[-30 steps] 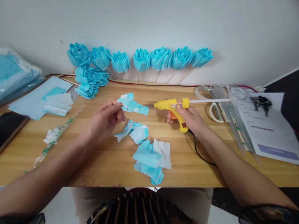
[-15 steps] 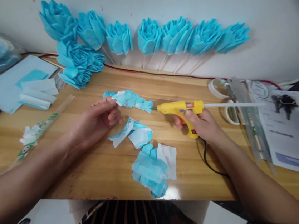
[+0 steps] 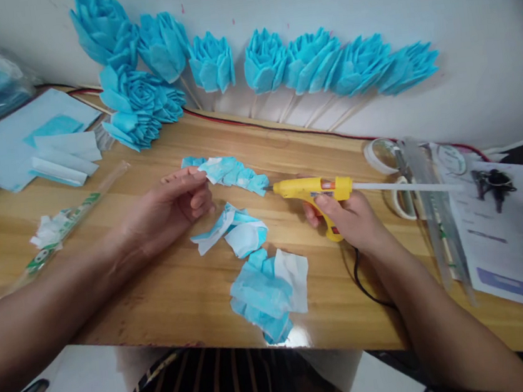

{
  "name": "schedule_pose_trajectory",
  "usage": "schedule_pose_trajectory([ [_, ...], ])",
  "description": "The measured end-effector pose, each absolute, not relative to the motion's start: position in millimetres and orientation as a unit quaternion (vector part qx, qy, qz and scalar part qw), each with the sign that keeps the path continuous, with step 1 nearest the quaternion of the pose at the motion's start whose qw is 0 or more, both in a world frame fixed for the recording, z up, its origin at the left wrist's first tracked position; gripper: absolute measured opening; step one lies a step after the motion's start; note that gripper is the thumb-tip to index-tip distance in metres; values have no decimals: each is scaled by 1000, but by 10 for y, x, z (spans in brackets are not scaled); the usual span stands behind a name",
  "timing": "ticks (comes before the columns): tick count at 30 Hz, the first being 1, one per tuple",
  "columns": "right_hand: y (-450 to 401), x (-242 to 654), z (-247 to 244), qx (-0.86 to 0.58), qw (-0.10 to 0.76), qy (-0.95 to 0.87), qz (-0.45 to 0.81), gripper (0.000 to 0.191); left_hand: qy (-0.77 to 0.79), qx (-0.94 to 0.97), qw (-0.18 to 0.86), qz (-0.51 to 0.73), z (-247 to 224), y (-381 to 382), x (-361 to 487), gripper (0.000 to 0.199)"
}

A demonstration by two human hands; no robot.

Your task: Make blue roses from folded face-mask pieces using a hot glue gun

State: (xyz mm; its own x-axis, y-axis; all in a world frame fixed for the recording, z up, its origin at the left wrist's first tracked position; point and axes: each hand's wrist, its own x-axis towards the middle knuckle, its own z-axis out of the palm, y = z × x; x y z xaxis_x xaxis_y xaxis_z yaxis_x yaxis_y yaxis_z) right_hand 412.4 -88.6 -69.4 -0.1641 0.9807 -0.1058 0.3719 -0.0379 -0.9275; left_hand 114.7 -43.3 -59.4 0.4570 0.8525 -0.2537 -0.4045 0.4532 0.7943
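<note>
My right hand [image 3: 353, 214] grips a yellow hot glue gun [image 3: 308, 187] by its handle, a thumb on its side. A long white glue stick [image 3: 406, 186] sticks out of its back. The nozzle points left and meets, or nearly meets, the right end of a row of crumpled blue petals [image 3: 235, 175]. At that row's left part, the closed fingers of my left hand [image 3: 181, 196] pinch the edge of a blue-and-white petal [image 3: 211, 169]. Two more heaps of blue and white petals lie below, a small pile [image 3: 246, 235] and a larger pile [image 3: 263, 296].
Blue flowers [image 3: 265, 63] on thin sticks lean along the wall; more lie in a cluster [image 3: 137, 103]. Blue sheets [image 3: 5, 149] and a plastic wrapper [image 3: 76, 226] are at left. Tape rolls [image 3: 380, 156], a clear ruler-like strip [image 3: 429, 221], paper [image 3: 499, 257] and keys [image 3: 496, 185] are at right.
The view has shifted slightly. The glue gun's rear and my right hand appear a little further left, with the nozzle still at the petals' right end. My left hand keeps its pinch.
</note>
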Motion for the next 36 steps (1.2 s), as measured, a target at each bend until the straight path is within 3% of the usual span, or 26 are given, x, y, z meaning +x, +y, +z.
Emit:
schedule_pose_trajectory([
  [36,-853,4028,-708,-594,347,-619,379,44,324,328,792,400,-611,-426,1156,26],
])
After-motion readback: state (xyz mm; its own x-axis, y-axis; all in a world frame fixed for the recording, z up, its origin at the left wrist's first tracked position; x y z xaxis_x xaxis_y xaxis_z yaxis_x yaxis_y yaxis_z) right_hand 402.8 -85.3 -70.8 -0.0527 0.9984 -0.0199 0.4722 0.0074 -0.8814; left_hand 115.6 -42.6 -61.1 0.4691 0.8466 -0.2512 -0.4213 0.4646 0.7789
